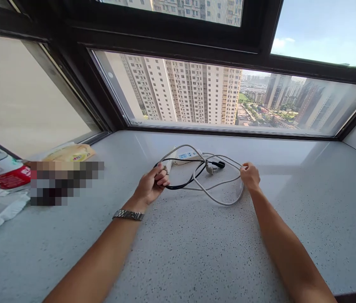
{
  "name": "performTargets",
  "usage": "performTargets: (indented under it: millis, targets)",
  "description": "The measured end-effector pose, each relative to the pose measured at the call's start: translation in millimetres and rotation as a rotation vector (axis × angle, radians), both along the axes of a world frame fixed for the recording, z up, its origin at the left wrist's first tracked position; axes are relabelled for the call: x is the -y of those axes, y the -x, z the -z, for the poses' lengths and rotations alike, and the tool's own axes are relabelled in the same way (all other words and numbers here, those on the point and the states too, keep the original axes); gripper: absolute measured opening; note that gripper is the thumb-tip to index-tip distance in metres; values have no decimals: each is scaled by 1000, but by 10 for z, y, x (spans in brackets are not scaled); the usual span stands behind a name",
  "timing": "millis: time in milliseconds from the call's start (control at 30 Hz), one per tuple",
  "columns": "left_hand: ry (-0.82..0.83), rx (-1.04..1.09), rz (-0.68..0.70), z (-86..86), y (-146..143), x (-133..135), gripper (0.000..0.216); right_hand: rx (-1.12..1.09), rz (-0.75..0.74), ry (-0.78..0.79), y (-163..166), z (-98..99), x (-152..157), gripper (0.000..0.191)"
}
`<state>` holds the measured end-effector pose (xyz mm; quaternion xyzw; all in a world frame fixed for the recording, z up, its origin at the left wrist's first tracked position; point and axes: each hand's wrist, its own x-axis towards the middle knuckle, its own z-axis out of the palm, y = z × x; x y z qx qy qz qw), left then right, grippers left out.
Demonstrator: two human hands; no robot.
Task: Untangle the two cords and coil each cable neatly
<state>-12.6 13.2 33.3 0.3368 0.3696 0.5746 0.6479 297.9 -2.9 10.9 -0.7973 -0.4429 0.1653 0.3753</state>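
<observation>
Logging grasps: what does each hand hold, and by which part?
The left hand pinches the thin black cable at its left bend; the right hand grips the grey-white round cord at the right side of its loop.

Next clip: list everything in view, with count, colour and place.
sill: one, speckled grey, under everything
window: one, black frame, behind
power strip: one, white, beyond the cables
white cable: one, looped between the hands
black cable: one, by the left hand
yellow packet: one, left
red-labelled pack: one, far left
watch: one, silver, left wrist
left hand: holds black cable
right hand: holds white cable
</observation>
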Motion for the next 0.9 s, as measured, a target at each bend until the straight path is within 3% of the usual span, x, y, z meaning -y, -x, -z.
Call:
performTargets:
  millis: [100, 233, 300, 367, 467, 600, 733, 833, 900]
  targets:
    - [-7, -185, 186, -76, 104, 24, 22, 78, -90, -107, 219, -106, 30, 35]
    - [-98, -443, 314, -293, 131, 42, 43, 45, -486, -206, 711, -89, 73, 39]
    - [-124, -521, 402, -396, 78, 94, 52, 46, -685, -188, 923, -9, 101, 43]
    - [-145, -552, 491, -458, -1, 177, 52, 118, -789, -127, 1048, 62, 130, 44]
    - [-186, -475, 504, -460, -86, 287, 47, 268, -709, -71, 1053, 76, 159, 40]
    - [-267, -187, 331, -336, -31, 301, 49, 340, -451, -86, 873, -14, 142, 43]
    - [-367, -44, 350, -200, 76, 252, 59, 408, -401, -39, 751, 21, 87, 36]
    - [-429, -185, 492, -215, 114, 250, 62, 337, -447, -64, 713, 148, 27, 28]
    - [-399, -415, 639, -307, 143, 262, 51, 246, -474, -115, 682, 239, -25, 36]
